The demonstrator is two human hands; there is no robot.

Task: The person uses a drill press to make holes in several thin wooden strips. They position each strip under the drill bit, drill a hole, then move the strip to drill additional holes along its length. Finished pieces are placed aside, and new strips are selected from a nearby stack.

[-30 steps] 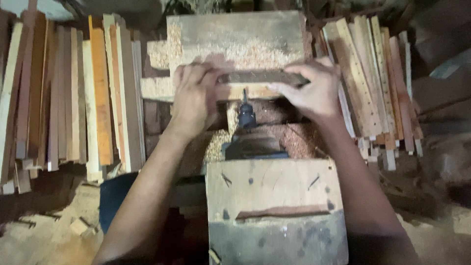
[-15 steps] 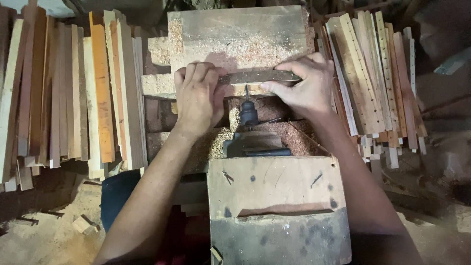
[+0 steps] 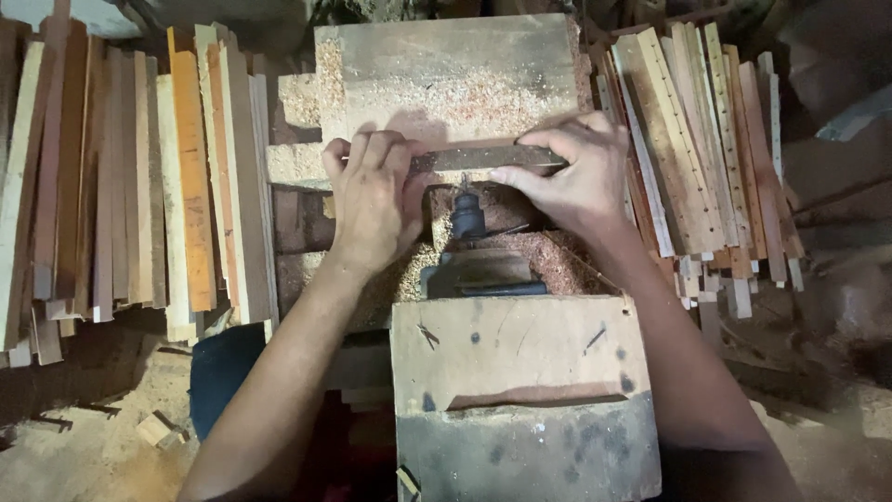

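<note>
Both hands are clamped on one narrow wooden strip [image 3: 483, 158], which is held flat across the upper middle of the frame. Its long axis runs left to right, square to the forearms coming up from the bottom edge. The left hand [image 3: 372, 200] is wrapped over the strip's left end, fingers curled over the top and knuckles turned to the camera. The right hand [image 3: 576, 177] is pinched on the right end, thumb below and fingertips [image 3: 534, 139] laid along the upper edge. Between the two hands a short bare stretch of the strip is left showing, and just below that stretch a dark drill chuck [image 3: 467, 216] is seen, pointing up the frame at it; whether the bit is touching the wood cannot be told. Sawdust is spread over the wooden bench block [image 3: 446, 65] behind. Stacked slats are seen at far left [image 3: 139, 186], and drilled slats at upper right [image 3: 697, 139].
</note>
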